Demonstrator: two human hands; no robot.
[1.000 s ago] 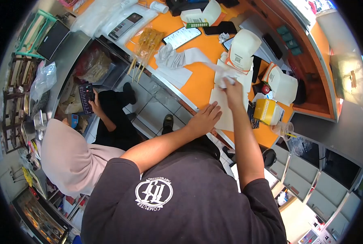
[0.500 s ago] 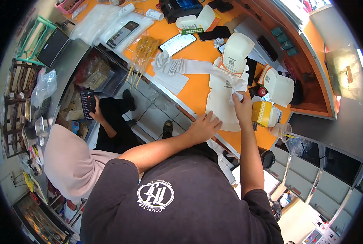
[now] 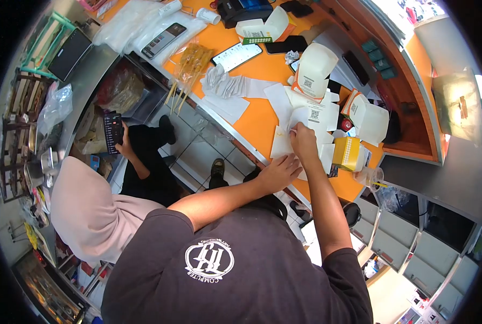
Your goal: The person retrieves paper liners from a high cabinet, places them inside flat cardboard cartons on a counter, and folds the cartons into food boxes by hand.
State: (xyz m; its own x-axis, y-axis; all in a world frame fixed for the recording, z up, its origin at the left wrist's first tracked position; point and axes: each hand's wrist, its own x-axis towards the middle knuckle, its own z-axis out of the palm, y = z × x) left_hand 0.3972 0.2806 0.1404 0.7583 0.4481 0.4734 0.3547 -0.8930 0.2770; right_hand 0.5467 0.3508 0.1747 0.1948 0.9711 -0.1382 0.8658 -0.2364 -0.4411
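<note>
My right hand (image 3: 305, 144) is closed in a pinch on a thin white slip of paper (image 3: 299, 116), above an unfolded white food carton (image 3: 323, 120) printed with a square code. Flat at the table's near edge lies my left hand (image 3: 279, 173), its fingers stretched toward a white sheet (image 3: 282, 141) and the carton's lower part. Whether it presses on the carton there cannot be made out. A crumpled white paper strip (image 3: 222, 83) lies left of the carton. Beside my right hand stands a yellow box (image 3: 347, 153).
Open white cartons (image 3: 313, 67), a lit phone (image 3: 236, 56), bagged skewers (image 3: 191, 66) and a clear plastic cup (image 3: 368, 176) are on the orange table (image 3: 254, 121). To my left, another person (image 3: 87, 210) holds a dark phone (image 3: 113, 132).
My right hand has moved left and slightly down with the paper. The carton's folded flaps now show more on the right. My left hand has shifted slightly right and down.
</note>
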